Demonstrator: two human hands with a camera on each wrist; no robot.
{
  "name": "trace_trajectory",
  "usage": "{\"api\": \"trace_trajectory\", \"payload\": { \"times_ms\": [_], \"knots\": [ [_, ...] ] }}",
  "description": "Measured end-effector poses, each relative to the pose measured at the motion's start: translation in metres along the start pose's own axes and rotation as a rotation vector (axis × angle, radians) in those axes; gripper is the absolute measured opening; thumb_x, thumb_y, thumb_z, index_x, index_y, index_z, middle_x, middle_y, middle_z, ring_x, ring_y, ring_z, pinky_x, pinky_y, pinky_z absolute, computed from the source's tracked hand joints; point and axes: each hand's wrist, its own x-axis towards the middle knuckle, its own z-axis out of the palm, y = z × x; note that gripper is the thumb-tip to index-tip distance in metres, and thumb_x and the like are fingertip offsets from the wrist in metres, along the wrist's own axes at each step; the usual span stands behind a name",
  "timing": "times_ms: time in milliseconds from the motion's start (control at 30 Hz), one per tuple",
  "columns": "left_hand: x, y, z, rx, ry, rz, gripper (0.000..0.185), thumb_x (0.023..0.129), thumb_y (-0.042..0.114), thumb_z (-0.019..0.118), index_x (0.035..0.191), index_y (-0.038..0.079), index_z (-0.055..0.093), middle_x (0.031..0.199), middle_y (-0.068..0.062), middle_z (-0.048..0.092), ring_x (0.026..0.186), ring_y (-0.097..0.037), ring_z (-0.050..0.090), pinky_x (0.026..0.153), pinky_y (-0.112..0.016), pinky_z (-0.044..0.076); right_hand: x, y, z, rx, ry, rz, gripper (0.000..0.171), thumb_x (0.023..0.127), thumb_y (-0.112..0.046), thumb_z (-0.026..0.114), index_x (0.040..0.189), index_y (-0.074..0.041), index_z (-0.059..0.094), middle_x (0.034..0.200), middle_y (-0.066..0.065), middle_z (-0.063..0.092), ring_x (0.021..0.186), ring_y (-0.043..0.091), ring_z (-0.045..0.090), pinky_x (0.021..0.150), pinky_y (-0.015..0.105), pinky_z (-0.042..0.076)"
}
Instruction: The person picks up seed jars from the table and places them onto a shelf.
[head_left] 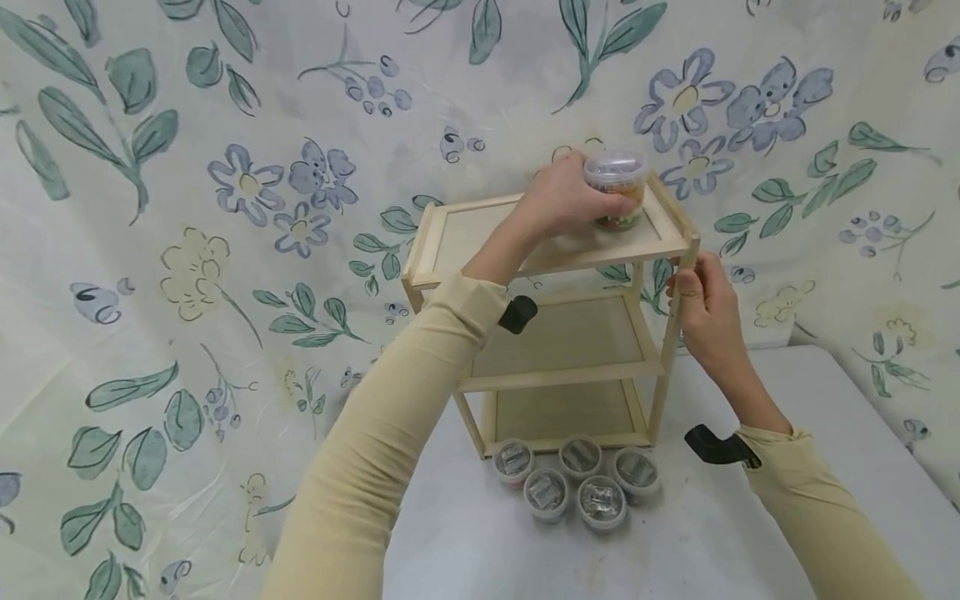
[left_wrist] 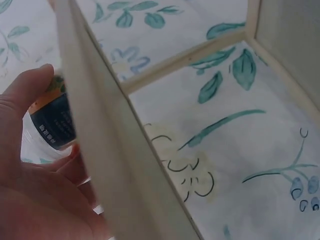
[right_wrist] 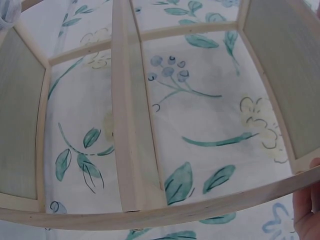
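Observation:
My left hand [head_left: 558, 200] holds a clear plastic jar [head_left: 617, 171] over the right end of the wooden rack's top shelf, its fingers and thumb round the side. The jar has a clear lid and colourful contents; whether its base touches the shelf I cannot tell. In the left wrist view the jar [left_wrist: 52, 117] shows a dark and orange label, partly hidden behind a board. My right hand [head_left: 707, 304] grips the right upright of the three-tier rack [head_left: 562, 379], just under the top shelf. At the right wrist view's lower edge, a few fingers [right_wrist: 305, 207] show beside the wooden bar.
Several small lidded tubs [head_left: 600, 502] stand together on the white table [head_left: 712, 533], in front of the rack's base. A floral cloth [head_left: 225, 375] hangs behind the rack. Dark straps with black pieces [head_left: 716, 446] sit at both wrists.

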Motion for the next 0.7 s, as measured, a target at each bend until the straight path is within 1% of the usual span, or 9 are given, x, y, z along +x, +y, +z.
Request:
{"api": "trace_trajectory", "payload": {
  "times_ms": [67,200,300,367,567,700],
  "knots": [
    [0.0001,0.0006,0.0033,0.013,-0.01,0.013,0.068,0.081,0.046,0.077,0.132,0.01,0.048,0.123,-0.001,0.059,0.106,-0.014,0.056,0.088,-0.026,0.045,0.0,0.0004,-0.0001,0.005,0.0,0.006,0.04,0.105,-0.026,0.042,0.124,0.009,0.049,0.092,0.011,0.057,0.083,0.004,0.054,0.076,0.02,0.042],
    [0.0005,0.0023,0.0075,0.033,-0.022,0.03,0.071,0.082,0.049,0.076,0.134,0.011,0.047,0.124,0.001,0.059,0.105,-0.011,0.056,0.088,-0.026,0.045,-0.0003,0.0007,-0.001,0.006,0.005,0.025,0.041,0.105,-0.027,0.042,0.125,0.008,0.05,0.092,-0.002,0.056,0.084,0.004,0.055,0.076,0.02,0.042],
    [0.0003,0.0028,0.0081,0.03,-0.023,0.027,0.074,0.082,0.051,0.076,0.137,0.012,0.046,0.126,0.001,0.059,0.107,-0.011,0.055,0.089,-0.025,0.044,-0.0003,-0.001,-0.0019,0.002,0.011,0.033,0.041,0.105,-0.027,0.042,0.126,0.007,0.05,0.092,-0.012,0.054,0.084,0.003,0.055,0.076,0.02,0.043],
    [0.0004,0.0026,0.0089,0.026,-0.023,0.024,0.076,0.081,0.052,0.075,0.139,0.012,0.045,0.128,0.001,0.058,0.108,-0.011,0.055,0.089,-0.025,0.044,-0.0006,-0.0019,-0.0023,-0.004,0.014,0.037,0.041,0.105,-0.026,0.042,0.126,0.008,0.05,0.092,-0.015,0.053,0.084,0.003,0.056,0.076,0.019,0.043],
    [0.0,0.001,0.011,0.039,-0.014,0.01,0.083,0.081,0.054,0.075,0.144,0.012,0.04,0.132,0.0,0.055,0.112,-0.011,0.053,0.093,-0.025,0.044,-0.0013,-0.0014,-0.0014,0.007,0.007,0.039,0.043,0.104,-0.029,0.042,0.126,0.008,0.049,0.093,-0.016,0.054,0.085,0.003,0.056,0.077,0.019,0.044],
    [-0.0014,-0.0008,0.0108,0.033,-0.023,0.001,0.086,0.081,0.053,0.075,0.147,0.013,0.037,0.136,-0.001,0.054,0.118,-0.012,0.053,0.097,-0.025,0.043,-0.0011,-0.0013,-0.0002,0.02,0.009,0.027,0.044,0.104,-0.029,0.042,0.125,0.008,0.049,0.093,-0.015,0.054,0.085,0.004,0.056,0.077,0.02,0.043]
  ]
}}
